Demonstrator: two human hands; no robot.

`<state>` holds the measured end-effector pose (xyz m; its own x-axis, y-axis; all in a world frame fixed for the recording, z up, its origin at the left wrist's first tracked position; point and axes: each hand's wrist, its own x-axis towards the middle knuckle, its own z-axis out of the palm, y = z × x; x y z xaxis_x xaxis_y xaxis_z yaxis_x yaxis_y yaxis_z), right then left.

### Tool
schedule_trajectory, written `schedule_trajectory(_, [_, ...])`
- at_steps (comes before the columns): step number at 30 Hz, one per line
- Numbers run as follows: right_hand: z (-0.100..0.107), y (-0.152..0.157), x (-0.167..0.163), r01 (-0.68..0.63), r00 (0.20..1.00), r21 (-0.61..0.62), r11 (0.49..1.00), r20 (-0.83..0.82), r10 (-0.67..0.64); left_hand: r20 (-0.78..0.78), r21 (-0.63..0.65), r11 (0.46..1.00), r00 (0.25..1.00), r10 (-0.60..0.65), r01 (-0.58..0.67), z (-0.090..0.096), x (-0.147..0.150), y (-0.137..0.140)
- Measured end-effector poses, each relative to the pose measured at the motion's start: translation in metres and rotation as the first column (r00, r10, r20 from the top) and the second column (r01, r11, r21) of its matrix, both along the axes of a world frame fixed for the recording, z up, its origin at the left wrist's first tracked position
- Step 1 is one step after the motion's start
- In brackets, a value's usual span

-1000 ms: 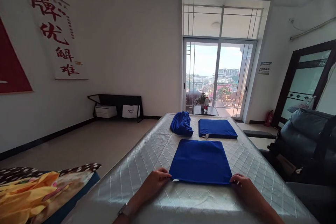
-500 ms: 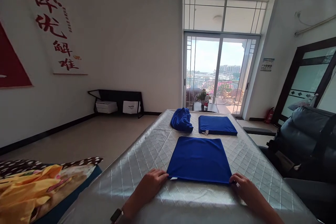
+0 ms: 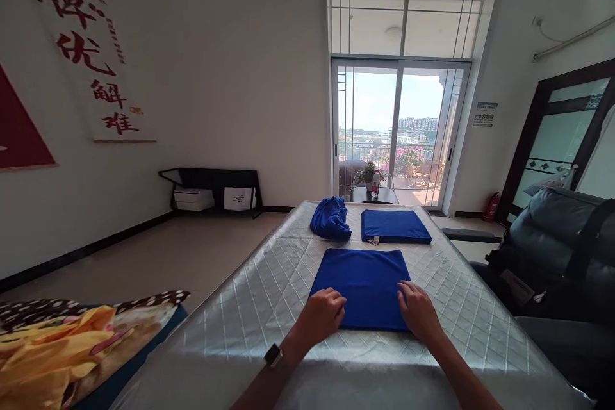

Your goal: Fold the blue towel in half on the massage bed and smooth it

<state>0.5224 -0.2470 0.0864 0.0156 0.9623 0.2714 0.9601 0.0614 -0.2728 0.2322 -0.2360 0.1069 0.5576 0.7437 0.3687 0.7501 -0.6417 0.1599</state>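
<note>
A folded blue cloth (image 3: pixel 365 285) lies flat on a silver quilted table cover (image 3: pixel 269 295). Over its left side is my left hand (image 3: pixel 324 315), fingers loosely bent and nothing in them; a watch sits on that wrist. My right hand (image 3: pixel 417 309) is open at the cloth's right edge, its fingers slightly apart. Whether the fingertips press on the fabric is hard to see. Beyond the cloth, a crumpled blue cloth (image 3: pixel 331 219) lies on the left and a neat stack of folded blue cloths (image 3: pixel 396 227) with a white tag on the right.
Patterned fabric in yellow and brown (image 3: pixel 81 346) is heaped at lower left. A black chair with a bag (image 3: pixel 562 256) stands close on the right. Past the table's far end are a small table with a bottle (image 3: pixel 375 184) and sliding glass doors (image 3: pixel 398 128).
Both hands have left the cloth's near corners and moved inward and forward over it. The cloth looks much the same, and the view has shifted slightly.
</note>
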Motion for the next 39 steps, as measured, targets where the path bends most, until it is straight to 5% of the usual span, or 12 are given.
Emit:
schedule_trajectory(5, [-0.033,0.018,-0.007,0.066,0.989,-0.138,0.988,0.141,-0.046,0.026,0.013,0.995,0.995,-0.095,0.095,-0.018,0.111,0.022])
schedule_trajectory(9, [-0.045,0.021,0.004,0.047,0.985,-0.186,0.981,0.172,-0.014,0.018,-0.014,0.999,0.999,-0.041,0.041,-0.045,0.142,0.037])
schedule_trajectory(15, [-0.047,0.025,0.007,0.018,0.988,-0.182,0.983,0.153,0.011,-0.078,-0.195,0.959,0.978,0.193,-0.205,-0.058,0.078,0.049])
schedule_trajectory(22, [-0.055,0.028,0.007,0.019,0.986,-0.168,0.986,0.165,0.009,-0.140,-0.214,0.877,0.902,0.409,-0.431,-0.057,-0.014,0.037])
schedule_trajectory(31, [-0.046,0.031,0.013,0.024,0.991,-0.232,0.972,0.133,0.008,-0.125,-0.252,0.880,0.915,0.383,-0.402,-0.061,-0.028,0.018])
schedule_trajectory(39, [-0.024,0.073,0.010,0.059,0.995,-0.210,0.976,0.095,-0.040,-0.154,-0.246,0.852,0.886,0.437,-0.462,-0.047,-0.024,0.026])
